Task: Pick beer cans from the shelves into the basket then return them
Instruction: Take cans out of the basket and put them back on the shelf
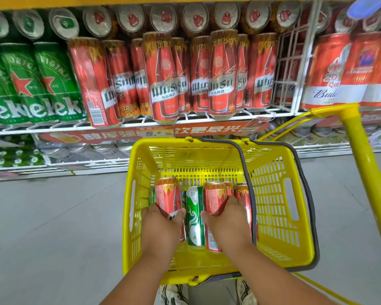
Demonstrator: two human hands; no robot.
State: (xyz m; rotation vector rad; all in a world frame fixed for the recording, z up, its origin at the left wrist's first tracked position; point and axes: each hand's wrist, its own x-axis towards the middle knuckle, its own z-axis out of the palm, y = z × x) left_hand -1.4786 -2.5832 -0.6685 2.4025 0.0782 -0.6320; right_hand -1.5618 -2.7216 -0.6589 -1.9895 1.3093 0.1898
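A shop aisle: shelves (185,126) stocked with beer cans (163,78), price strip (154,134), yellow basket (273,194).

The scene was brightly and evenly lit from overhead, with no hard shadows on the grey floor (53,216). Soft glare sat on the silver tops of the cans along the upper shelf (185,126) and on the green can (195,214) lying in the yellow basket (273,194). Motion blur smeared the printed labels, worst toward the left and right ends of the shelf. Wide-angle distortion bowed the shelf rails and leaned the cans outward. The hands (163,225) were fairly sharp.
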